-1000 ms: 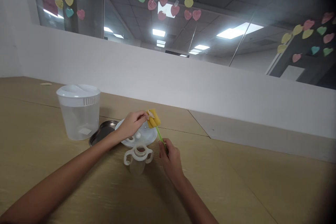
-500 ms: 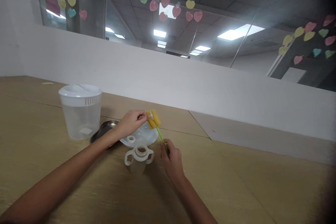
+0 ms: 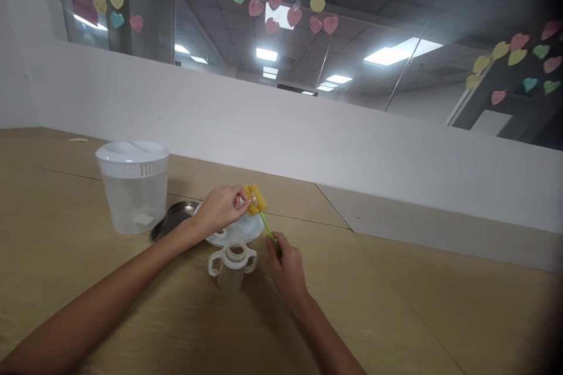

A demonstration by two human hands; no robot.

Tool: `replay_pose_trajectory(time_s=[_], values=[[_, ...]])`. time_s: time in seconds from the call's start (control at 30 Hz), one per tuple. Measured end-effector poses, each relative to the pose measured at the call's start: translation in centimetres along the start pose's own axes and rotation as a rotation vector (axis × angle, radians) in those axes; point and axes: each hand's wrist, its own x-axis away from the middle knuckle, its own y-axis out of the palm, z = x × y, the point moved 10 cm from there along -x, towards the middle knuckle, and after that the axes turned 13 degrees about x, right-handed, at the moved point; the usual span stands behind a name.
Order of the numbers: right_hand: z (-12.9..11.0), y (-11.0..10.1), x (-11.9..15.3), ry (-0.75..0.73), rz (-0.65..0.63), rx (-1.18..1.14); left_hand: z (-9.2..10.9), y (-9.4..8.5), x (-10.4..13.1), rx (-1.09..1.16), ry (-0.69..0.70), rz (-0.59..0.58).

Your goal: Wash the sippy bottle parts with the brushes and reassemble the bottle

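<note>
over the counter (image 3: 360,304), your right hand (image 3: 287,266) grips a yellow sponge brush (image 3: 261,198) beyond the handled bottle (image 3: 231,269); your left hand (image 3: 220,209) pinches a clear bit (image 3: 254,200) (too small to identify) between its fingers.

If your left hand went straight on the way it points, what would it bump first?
Probably the yellow sponge on the green stick. The left hand is so close that I can't tell whether it's touching the sponge.
</note>
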Motion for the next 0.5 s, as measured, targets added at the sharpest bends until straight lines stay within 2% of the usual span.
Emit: replay_pose_trajectory(time_s=[0.2, 0.5], values=[[-0.27, -0.36, -0.01, -0.023, 0.044, 0.036, 0.01, -0.19, -0.07, -0.033, -0.017, 0.004], [-0.16, -0.59, 0.04, -0.004, 0.040, 0.046, -0.08, -0.73, -0.04, -0.028, -0.016, 0.008]])
